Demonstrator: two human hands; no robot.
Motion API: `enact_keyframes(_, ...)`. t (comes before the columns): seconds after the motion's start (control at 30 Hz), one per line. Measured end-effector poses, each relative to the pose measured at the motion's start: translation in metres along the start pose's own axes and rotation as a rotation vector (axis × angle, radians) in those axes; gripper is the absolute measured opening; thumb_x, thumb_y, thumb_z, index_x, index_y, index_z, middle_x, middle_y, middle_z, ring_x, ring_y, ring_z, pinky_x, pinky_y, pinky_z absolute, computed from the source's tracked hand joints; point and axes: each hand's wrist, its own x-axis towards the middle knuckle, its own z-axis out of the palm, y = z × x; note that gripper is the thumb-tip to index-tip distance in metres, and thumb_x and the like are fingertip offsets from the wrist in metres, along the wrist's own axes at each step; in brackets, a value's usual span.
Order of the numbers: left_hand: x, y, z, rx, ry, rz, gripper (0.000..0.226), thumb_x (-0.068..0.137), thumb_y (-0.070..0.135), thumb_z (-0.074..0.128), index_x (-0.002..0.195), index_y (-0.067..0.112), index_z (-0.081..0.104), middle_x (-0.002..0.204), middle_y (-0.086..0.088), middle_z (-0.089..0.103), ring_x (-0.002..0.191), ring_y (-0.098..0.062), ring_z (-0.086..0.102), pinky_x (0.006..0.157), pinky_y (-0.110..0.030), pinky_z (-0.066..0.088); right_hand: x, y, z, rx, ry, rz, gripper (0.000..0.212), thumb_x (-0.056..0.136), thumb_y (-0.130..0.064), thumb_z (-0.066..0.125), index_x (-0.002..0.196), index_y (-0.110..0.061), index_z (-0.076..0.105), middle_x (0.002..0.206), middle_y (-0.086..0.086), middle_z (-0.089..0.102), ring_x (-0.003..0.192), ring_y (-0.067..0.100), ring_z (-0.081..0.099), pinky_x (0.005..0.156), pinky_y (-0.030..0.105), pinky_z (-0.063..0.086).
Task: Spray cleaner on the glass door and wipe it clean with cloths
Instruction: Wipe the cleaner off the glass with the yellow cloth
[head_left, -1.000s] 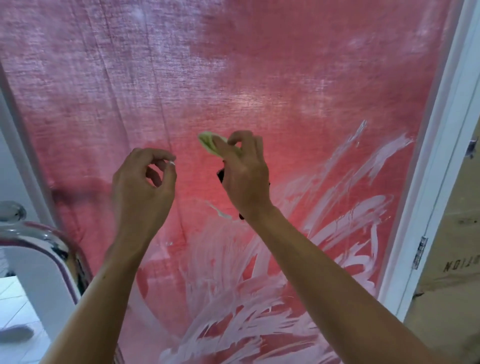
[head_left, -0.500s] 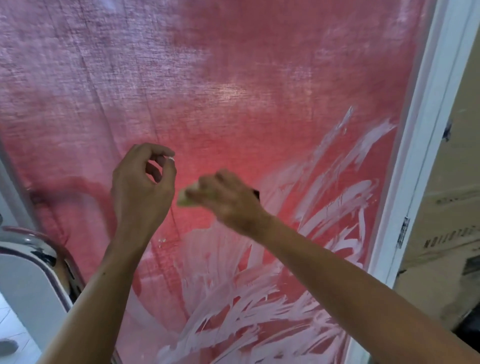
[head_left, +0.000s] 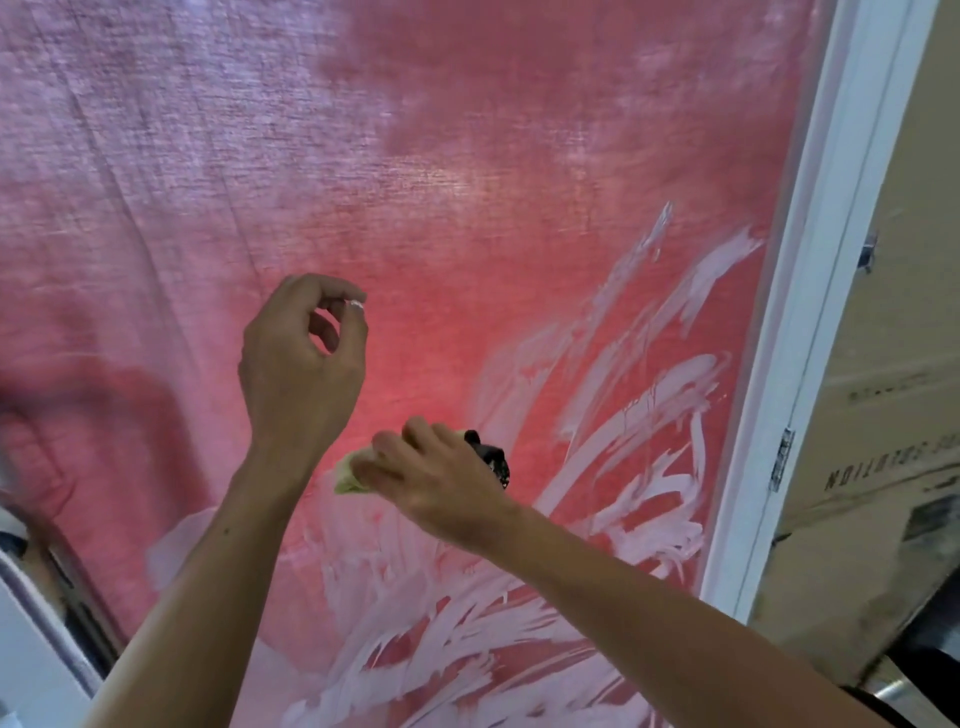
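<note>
At the far left edge, a curved metal handle (head_left: 57, 587) shows in part, blurred. The glass door (head_left: 467, 156) fills most of the view, with a red woven cloth behind it showing through. The left hand (head_left: 298, 374) is raised in front of the glass, fingers curled, thumb and forefinger tips close together; whether anything is pinched between them cannot be told. Just below and to its right, the right hand (head_left: 436, 483) holds a yellow-green cloth (head_left: 349, 475) against the glass, fingers curled over it, the cloth protruding at the fingertips. A small black object (head_left: 488, 457) shows beyond the knuckles; what it is cannot be told. White streaks of cleaner (head_left: 649, 441) cover the lower and right parts of the glass. At right stands the white door frame (head_left: 810, 322) with a metal hinge (head_left: 781, 460), and beyond it a cardboard box (head_left: 893, 415).
</note>
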Motion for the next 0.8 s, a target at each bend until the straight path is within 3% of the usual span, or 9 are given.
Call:
enact_keyframes(0.1,0.003,0.007,0.003,-0.004,0.014,0.006,0.015,0.095,0.014,0.059,0.097,0.025,0.069,0.095,0.01,0.065,0.074,-0.003,0.058,0.072,-0.031,0.049,0.03,0.026,-0.026,0.078,0.171,0.143,0.043,0.112,-0.013,0.034,0.101,-0.009,0.076,0.09,0.013,0.062,0.078,0.028,0.054,0.061,0.04,0.047)
enact_keyframes(0.17,0.004,0.01,0.003,0.001,0.021,0.004,0.014,0.095,0.015,0.058,0.097,0.024,0.069,0.097,0.01,0.066,0.075,-0.003,0.058,0.073,-0.031,0.048,0.046,0.055,-0.042,0.094,0.3,0.372,0.036,0.095,0.012,0.048,0.106,-0.006,0.077,0.094,0.018,0.061,0.083,0.034,0.054,0.056,0.04,0.049)
enact_keyframes(0.23,0.004,0.012,0.003,-0.004,0.041,-0.017,0.014,0.095,0.016,0.058,0.098,0.023,0.069,0.097,0.009,0.067,0.076,-0.001,0.058,0.073,-0.03,0.048,0.054,0.072,-0.049,0.093,0.359,0.548,0.051,0.077,0.022,0.054,0.112,-0.008,0.076,0.104,0.018,0.058,0.088,0.037,0.053,0.052,0.04,0.051)
enact_keyframes(0.3,0.004,0.015,0.004,-0.006,0.058,-0.031,0.014,0.096,0.017,0.057,0.097,0.024,0.069,0.097,0.008,0.067,0.076,0.0,0.057,0.072,-0.03,0.047,0.048,0.061,-0.04,0.088,0.353,0.508,0.05,0.084,0.019,0.051,0.119,-0.009,0.073,0.107,0.011,0.049,0.088,0.033,0.052,0.052,0.036,0.049)
enact_keyframes(0.4,0.005,0.02,0.006,0.001,0.06,-0.036,0.013,0.096,0.017,0.057,0.097,0.023,0.069,0.096,0.007,0.067,0.075,-0.001,0.057,0.071,-0.029,0.046,0.006,0.015,-0.012,0.133,0.172,0.225,0.033,0.111,-0.008,0.034,0.12,-0.013,0.066,0.103,0.005,0.048,0.084,0.024,0.048,0.058,0.029,0.045)
enact_keyframes(0.47,0.004,0.021,0.006,0.01,0.052,-0.034,0.013,0.096,0.018,0.058,0.097,0.024,0.069,0.095,0.007,0.067,0.075,-0.001,0.057,0.069,-0.027,0.044,-0.026,-0.007,0.004,0.114,-0.044,0.114,0.039,0.113,-0.017,0.031,0.114,-0.012,0.069,0.101,0.006,0.056,0.084,0.021,0.05,0.059,0.032,0.052)
enact_keyframes(0.53,0.002,0.021,0.006,0.017,0.051,-0.037,0.013,0.096,0.018,0.058,0.097,0.025,0.069,0.095,0.008,0.067,0.075,-0.002,0.058,0.069,-0.025,0.044,-0.035,-0.01,0.001,0.159,-0.101,0.106,0.043,0.113,-0.02,0.028,0.11,-0.012,0.07,0.099,0.005,0.057,0.085,0.019,0.049,0.059,0.032,0.054)
enact_keyframes(0.67,-0.002,0.022,0.009,0.027,0.04,-0.062,0.014,0.096,0.018,0.057,0.096,0.028,0.068,0.094,0.013,0.066,0.074,-0.001,0.057,0.068,-0.023,0.041,0.0,0.035,-0.038,0.402,0.024,0.544,0.042,0.1,-0.041,0.037,0.124,-0.022,0.066,0.1,-0.023,0.045,0.087,-0.005,0.049,0.073,0.016,0.043)
enact_keyframes(0.8,-0.006,0.024,0.022,0.017,0.022,-0.063,0.015,0.095,0.017,0.057,0.097,0.027,0.068,0.095,0.011,0.067,0.074,-0.003,0.058,0.068,-0.025,0.044,0.028,0.109,-0.087,0.485,0.431,0.796,0.043,0.093,0.002,0.06,0.131,-0.018,0.065,0.104,0.0,0.045,0.084,-0.008,0.043,0.069,0.013,0.049)
